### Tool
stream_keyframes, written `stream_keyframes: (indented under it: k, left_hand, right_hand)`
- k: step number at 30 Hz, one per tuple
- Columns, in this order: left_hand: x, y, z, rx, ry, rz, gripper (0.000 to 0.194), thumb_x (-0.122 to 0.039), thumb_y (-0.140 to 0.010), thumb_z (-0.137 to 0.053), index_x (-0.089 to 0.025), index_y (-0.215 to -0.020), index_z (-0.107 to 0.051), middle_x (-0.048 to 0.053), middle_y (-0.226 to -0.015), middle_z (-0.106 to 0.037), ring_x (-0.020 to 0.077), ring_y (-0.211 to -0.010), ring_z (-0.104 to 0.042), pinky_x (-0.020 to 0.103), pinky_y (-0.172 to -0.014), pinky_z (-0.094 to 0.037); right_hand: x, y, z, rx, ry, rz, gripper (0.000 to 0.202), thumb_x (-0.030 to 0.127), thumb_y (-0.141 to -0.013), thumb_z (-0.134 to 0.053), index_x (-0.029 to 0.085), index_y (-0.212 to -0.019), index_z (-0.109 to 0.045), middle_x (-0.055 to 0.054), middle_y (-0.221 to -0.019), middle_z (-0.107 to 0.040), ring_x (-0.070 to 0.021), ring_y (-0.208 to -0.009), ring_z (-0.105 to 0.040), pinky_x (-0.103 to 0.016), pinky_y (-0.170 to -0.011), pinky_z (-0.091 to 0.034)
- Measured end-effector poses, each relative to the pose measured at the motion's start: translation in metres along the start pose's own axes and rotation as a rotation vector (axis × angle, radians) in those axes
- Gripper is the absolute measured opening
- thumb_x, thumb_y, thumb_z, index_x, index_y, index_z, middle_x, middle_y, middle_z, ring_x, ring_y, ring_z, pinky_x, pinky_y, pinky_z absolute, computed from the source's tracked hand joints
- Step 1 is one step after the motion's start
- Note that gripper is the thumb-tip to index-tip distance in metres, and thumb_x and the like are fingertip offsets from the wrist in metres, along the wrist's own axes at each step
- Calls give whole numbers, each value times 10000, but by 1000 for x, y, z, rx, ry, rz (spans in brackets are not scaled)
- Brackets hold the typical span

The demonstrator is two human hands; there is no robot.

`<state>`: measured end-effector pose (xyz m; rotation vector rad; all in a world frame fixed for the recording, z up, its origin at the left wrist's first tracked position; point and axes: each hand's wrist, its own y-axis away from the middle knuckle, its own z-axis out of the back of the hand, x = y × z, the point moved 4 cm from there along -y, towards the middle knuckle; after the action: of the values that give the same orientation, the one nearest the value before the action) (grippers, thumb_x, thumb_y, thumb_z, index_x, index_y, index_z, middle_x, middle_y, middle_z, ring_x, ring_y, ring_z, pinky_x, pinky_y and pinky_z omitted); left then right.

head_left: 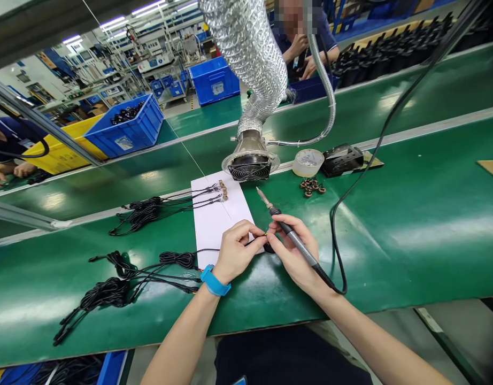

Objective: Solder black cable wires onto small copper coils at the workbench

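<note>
My left hand [237, 250] pinches the end of a black cable [208, 249] over the white sheet [208, 227]. A blue band [215, 281] is round that wrist. My right hand [297, 248] holds a soldering iron [297, 239], its tip pointing up and away to the left. The right thumb and fingertip also meet the cable end, where a bit of yellow wire shows. Under the fingertips a small black thing is partly hidden; I cannot make out what it is. Finished-looking cable ends with small copper-coloured parts [223, 191] lie at the sheet's far end.
Bundled black cables [110, 291] lie at the left. A fan under a foil duct [252, 167] hangs beyond my hands. Small ring coils [310, 186], a tape roll [308, 162] and a black metal holder [343, 159] stand right. The iron's cord [333, 224] loops beside my right hand. Co-workers sit across.
</note>
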<state>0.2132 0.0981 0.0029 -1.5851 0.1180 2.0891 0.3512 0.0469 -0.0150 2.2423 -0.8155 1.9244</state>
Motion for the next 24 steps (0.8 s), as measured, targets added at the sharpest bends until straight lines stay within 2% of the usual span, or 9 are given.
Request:
stream_keyframes:
  k: [3, 9, 14, 17, 24]
  left_hand:
    - [3, 0, 0, 15, 80, 32, 177, -321, -848, -755, -160, -801, -698, -9, -740, -573, 90, -587, -353, 256, -571, -283]
    - [9, 0, 1, 29, 256, 135, 178, -324, -863, -739, -148, -847, -723, 47, -819, -681, 151, -756, -572, 269, -715, -432]
    - [5, 0, 4, 41, 283, 112, 193, -336, -886, -714, -144, -867, -716, 47, -832, -675, 153, -786, -581, 268, -745, -452]
    - [2, 1, 3, 75, 264, 113, 213, -348, -906, -688, -140, -860, -690, 36, -819, -639, 140, -772, -555, 255, -733, -442]
    - [0, 2, 1, 148, 216, 113, 227, -354, -924, -651, -138, -855, -651, 37, -824, -605, 132, -739, -538, 249, -695, -436]
  right_hand:
    - [0, 0, -1, 15, -103, -50, 293, 204, -807, -752, 282, -1077, -668, -13, -965, -630, -138, -891, -628, -266, -797, -554]
    - [-1, 0, -5, 54, -303, -212, 355, 217, -772, -799, 283, -1088, -651, 6, -946, -614, -104, -850, -590, -216, -772, -523]
    - [-2, 3, -9, 97, -364, -318, 390, 237, -741, -824, 266, -1085, -643, 5, -943, -619, -108, -859, -602, -231, -804, -536]
    - [2, 2, -7, 114, -287, -287, 384, 244, -750, -813, 259, -1097, -650, -7, -958, -629, -112, -838, -613, -245, -796, -551]
    - [21, -7, 7, 125, 74, -9, 354, 199, -827, -719, 276, -1164, -643, -27, -1015, -644, -150, -897, -655, -311, -862, -559]
